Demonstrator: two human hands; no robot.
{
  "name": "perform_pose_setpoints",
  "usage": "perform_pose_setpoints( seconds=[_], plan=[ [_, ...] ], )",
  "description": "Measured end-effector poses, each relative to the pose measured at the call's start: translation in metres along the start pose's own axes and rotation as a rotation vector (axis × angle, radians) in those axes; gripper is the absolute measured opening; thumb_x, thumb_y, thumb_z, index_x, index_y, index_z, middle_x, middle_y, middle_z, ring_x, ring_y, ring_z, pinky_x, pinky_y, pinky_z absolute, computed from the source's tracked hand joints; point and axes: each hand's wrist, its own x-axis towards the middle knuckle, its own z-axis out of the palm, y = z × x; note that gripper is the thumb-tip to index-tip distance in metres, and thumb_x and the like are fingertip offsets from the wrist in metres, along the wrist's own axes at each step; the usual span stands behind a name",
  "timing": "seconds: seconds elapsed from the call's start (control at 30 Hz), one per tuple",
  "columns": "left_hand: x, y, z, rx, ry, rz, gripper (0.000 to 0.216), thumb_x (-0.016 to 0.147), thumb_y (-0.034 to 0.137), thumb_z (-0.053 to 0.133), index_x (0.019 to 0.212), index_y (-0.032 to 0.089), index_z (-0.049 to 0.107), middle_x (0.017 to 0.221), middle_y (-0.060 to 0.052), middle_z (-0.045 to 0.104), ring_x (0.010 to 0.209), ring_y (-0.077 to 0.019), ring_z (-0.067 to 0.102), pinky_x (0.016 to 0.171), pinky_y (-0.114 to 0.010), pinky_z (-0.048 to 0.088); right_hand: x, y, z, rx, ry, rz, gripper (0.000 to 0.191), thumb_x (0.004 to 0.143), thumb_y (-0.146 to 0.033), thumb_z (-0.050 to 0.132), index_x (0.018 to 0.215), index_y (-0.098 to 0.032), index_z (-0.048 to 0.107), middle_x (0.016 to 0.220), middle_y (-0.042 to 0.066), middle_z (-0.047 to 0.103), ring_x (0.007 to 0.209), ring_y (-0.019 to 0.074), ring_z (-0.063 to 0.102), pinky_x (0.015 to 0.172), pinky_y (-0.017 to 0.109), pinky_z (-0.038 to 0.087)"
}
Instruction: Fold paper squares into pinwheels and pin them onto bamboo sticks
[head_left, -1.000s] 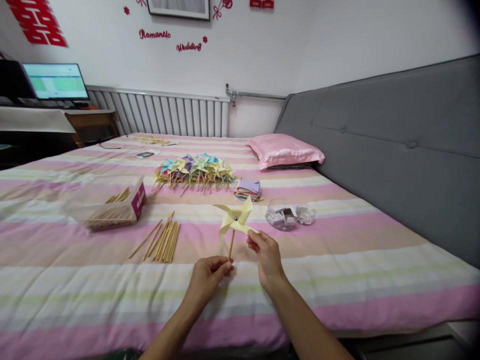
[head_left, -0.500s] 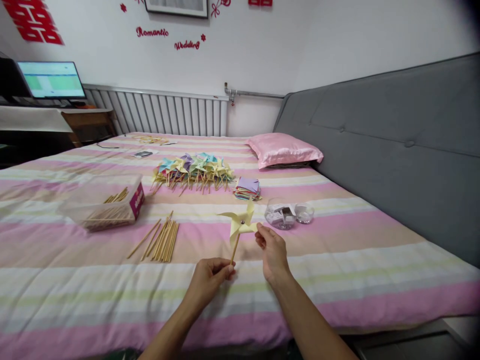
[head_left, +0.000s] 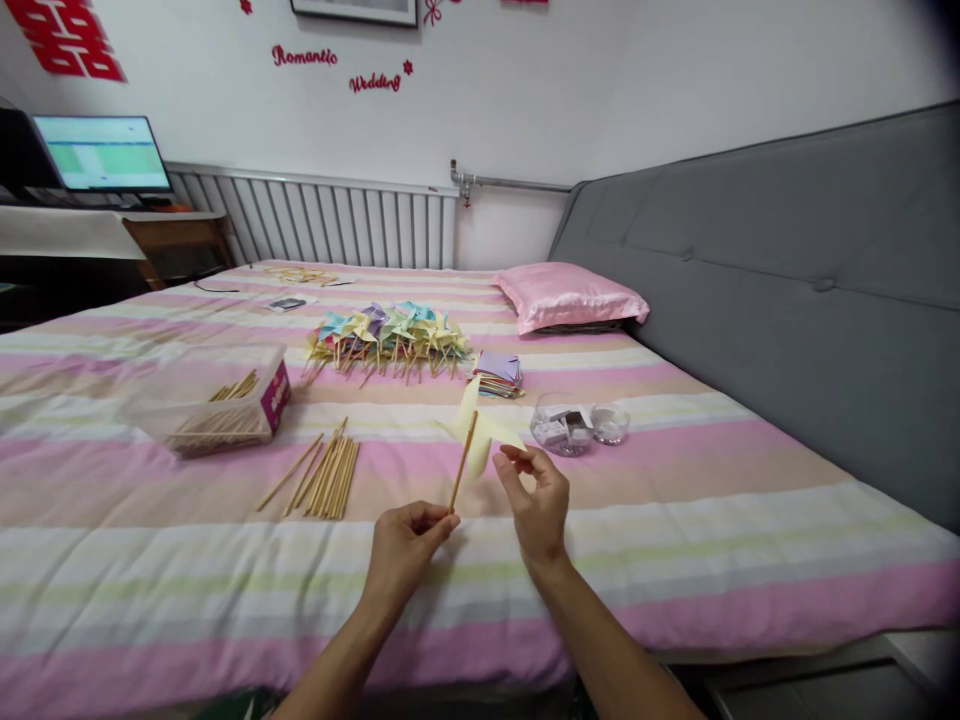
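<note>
Pinwheel point(head_left: 481, 436) is looking complete, left hand point(head_left: 409, 548) pinching its stem point(head_left: 463, 465), right hand point(head_left: 543, 508) spread; sticks point(head_left: 331, 482) and papers point(head_left: 500, 369) are remaining.

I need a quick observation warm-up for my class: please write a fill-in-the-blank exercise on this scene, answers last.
1. The left hand holds the pinwheel by its ____.
2. Its blades are coloured pale ____.
3. The pillow is coloured ____.
4. The red wall lettering reads "Romantic ____".

Missing words: stick; yellow; pink; Wedding.
</note>
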Motion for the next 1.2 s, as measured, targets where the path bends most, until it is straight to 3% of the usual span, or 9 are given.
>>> perform_pose_setpoints(
  seconds=[0.17,0.5,0.63,0.8,1.0,1.2],
  plan=[
    [-0.001,-0.002,0.001,0.054,-0.013,0.030,0.025,0.059,0.037,0.072,0.064,0.013,0.070,0.057,-0.005,0.067,0.051,-0.0157,0.057,0.049,-0.023,0.039,0.003,0.006,0.000,0.005,0.026,0.075,0.032,0.067,-0.043,0.068,0.079,-0.014,0.069,0.075,0.006,0.066,0.064,0.0151,0.053,0.067,0.030,0.043],
    [-0.001,-0.003,0.003,0.068,-0.019,0.037,0.021,0.059,0.035,0.072,0.062,0.014,0.070,0.056,-0.004,0.067,0.052,-0.0162,0.058,0.049,-0.023,0.039,0.008,0.004,0.002,0.436,0.054,0.384,0.030,0.061,-0.040,0.072,0.074,-0.014,0.065,0.065,0.001,0.061,0.067,0.0141,0.053,0.065,0.027,0.042],
    [-0.001,-0.003,0.003,0.067,-0.025,0.039,0.020,0.059,0.034,0.072,0.062,0.014,0.070,0.055,-0.004,0.067,0.051,-0.0154,0.057,0.048,-0.022,0.037,0.009,0.005,0.003,0.486,0.035,0.437,0.025,0.058,-0.037,0.074,0.063,-0.016,0.061,0.063,-0.001,0.058,0.065,0.0131,0.051,0.066,0.027,0.041],
    [-0.002,-0.001,0.003,0.061,-0.026,0.030,0.021,0.059,0.034,0.072,0.063,0.014,0.070,0.057,-0.005,0.068,0.052,-0.0164,0.058,0.050,-0.023,0.039,0.010,0.003,0.003,0.599,0.031,0.515,0.022,0.055,-0.030,0.074,0.065,-0.017,0.060,0.060,-0.004,0.055,0.057,0.0100,0.046,0.060,0.024,0.037],
    [-0.001,-0.002,0.002,0.075,-0.031,0.048,0.020,0.061,0.034,0.071,0.064,0.014,0.070,0.058,-0.005,0.068,0.054,-0.0168,0.058,0.051,-0.023,0.039,0.012,0.005,0.002,0.620,0.065,0.516,0.024,0.055,-0.029,0.075,0.056,-0.017,0.053,0.054,-0.007,0.048,0.054,0.0085,0.041,0.058,0.025,0.034],
    [-0.001,-0.001,0.002,0.062,-0.049,0.035,0.021,0.060,0.034,0.071,0.063,0.013,0.070,0.055,-0.004,0.066,0.051,-0.0152,0.056,0.049,-0.022,0.037,0.011,0.005,0.003,0.653,0.071,0.544,0.023,0.053,-0.027,0.076,0.061,-0.017,0.057,0.056,-0.007,0.049,0.054,0.0078,0.041,0.057,0.023,0.034]
  ],
)
